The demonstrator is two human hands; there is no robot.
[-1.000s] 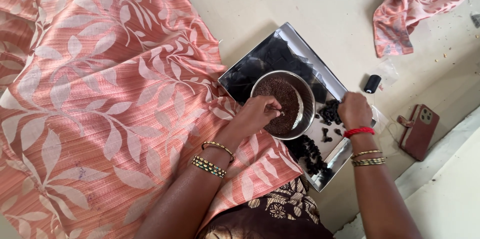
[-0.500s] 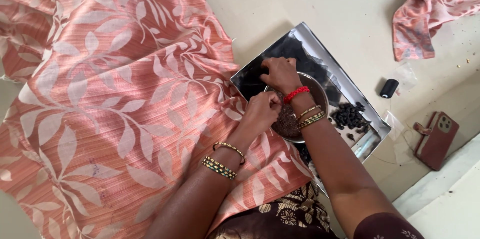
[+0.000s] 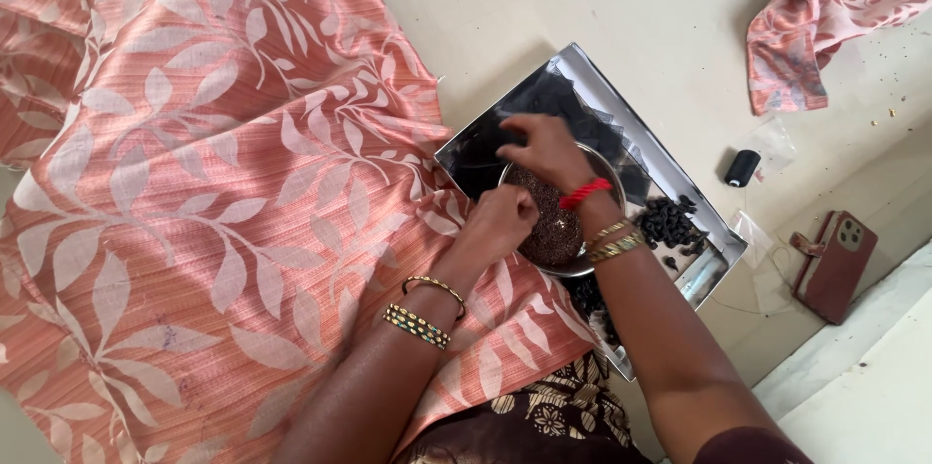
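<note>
A steel tray lies on the floor beside a large peach cloth with a pale leaf print. On the tray stands a round steel bowl full of tiny dark beads. My left hand, gold bangles on its wrist, rests at the bowl's near-left rim with the fingertips pinched together. My right hand, with red and gold bangles, reaches across the bowl, fingers bunched downward by a piece of black mesh. Whether it holds anything is hidden. A heap of black pieces lies on the tray's right side.
A black thread spool stands on the pale floor right of the tray. A phone in a reddish-brown case lies further right, near a step edge. A crumpled piece of the same printed cloth lies at the top right.
My right hand has moved from the black pieces on the tray's right, across the bowl, to its far-left side. My left hand has stayed at the bowl's rim.
</note>
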